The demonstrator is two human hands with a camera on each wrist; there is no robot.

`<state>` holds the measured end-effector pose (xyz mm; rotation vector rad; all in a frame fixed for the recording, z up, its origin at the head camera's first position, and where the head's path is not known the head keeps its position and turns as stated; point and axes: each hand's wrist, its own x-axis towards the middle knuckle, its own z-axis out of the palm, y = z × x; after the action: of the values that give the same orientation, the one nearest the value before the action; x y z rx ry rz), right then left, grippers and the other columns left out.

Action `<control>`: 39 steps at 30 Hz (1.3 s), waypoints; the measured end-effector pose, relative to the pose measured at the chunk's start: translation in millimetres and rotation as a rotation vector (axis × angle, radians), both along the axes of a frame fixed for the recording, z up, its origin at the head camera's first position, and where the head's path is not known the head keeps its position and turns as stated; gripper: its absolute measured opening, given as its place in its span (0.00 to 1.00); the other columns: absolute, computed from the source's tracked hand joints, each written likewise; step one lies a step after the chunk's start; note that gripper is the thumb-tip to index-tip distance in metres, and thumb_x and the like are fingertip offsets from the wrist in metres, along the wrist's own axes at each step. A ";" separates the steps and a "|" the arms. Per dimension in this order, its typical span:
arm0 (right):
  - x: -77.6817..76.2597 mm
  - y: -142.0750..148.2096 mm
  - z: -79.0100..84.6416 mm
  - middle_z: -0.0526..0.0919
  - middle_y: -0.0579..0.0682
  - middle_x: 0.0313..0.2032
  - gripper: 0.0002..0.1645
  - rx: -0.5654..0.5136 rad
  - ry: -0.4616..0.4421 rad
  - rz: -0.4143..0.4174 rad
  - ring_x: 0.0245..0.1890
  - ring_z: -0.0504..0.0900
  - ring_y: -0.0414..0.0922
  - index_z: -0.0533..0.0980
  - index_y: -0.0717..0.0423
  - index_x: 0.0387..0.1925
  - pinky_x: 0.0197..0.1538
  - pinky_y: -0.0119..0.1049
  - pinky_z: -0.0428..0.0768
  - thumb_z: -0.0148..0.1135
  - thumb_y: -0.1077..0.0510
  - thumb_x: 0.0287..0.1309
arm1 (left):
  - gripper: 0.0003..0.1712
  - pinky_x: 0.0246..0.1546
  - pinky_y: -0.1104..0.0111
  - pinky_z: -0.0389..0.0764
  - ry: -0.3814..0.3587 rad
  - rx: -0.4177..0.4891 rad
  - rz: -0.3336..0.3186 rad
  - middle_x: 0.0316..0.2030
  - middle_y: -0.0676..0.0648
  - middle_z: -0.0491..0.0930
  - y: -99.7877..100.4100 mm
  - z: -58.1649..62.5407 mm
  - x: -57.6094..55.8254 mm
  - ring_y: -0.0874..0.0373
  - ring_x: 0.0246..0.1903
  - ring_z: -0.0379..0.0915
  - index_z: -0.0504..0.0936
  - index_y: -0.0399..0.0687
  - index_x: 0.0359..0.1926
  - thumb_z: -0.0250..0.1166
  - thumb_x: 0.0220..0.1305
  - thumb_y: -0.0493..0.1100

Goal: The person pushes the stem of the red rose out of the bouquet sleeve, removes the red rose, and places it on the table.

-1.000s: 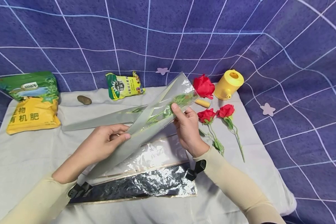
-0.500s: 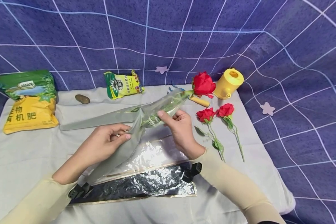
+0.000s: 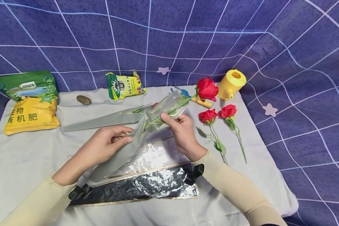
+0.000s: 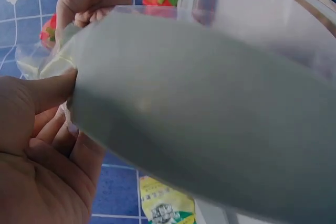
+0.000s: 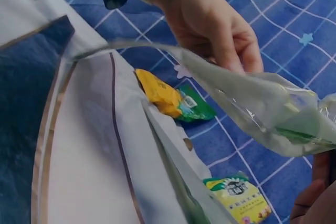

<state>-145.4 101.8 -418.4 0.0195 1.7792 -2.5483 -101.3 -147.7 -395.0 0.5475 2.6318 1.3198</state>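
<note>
A red artificial rose (image 3: 207,89) stands out past the upper right end of a grey-and-clear flower sleeve (image 3: 118,160), its leafy stem inside the film. My right hand (image 3: 185,135) grips the sleeve and the stem within, thumb on top. On the sleeve's lower, grey part, my left hand (image 3: 107,142) pinches the edge between thumb and fingers; the left wrist view shows this thumb (image 4: 52,88) on the film. The film is creased between both hands. Behind it lies another filled sleeve (image 3: 101,121), a bit of red at its end. Two loose roses (image 3: 207,116) lie at the right.
Beneath the hands are a shiny clear sheet (image 3: 153,158) and a black one (image 3: 135,185). A yellow watering can (image 3: 232,84), a blue tool (image 3: 183,92) with a yellow handle, a small fertilizer bag (image 3: 125,85), a stone (image 3: 83,100) and a large bag (image 3: 31,103) stand along the back.
My right hand has shifted left and slightly down, bunching the sleeve's upper part. More of the rose's stem now shows beyond the film. The left hand has barely moved.
</note>
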 end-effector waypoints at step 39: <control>-4.7 37.8 -7.2 0.78 0.48 0.34 0.09 -0.477 0.070 -0.004 0.36 0.78 0.44 0.80 0.52 0.40 0.31 0.31 0.73 0.66 0.57 0.56 | 0.22 0.29 0.66 0.80 -0.211 0.129 0.055 0.38 0.48 0.83 -8.4 11.3 1.3 0.59 0.34 0.81 0.79 0.44 0.51 0.64 0.61 0.53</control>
<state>-150.1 139.6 -425.6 -0.0789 1.1422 -2.9333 -100.1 -156.1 -383.8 0.3336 2.4207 1.4827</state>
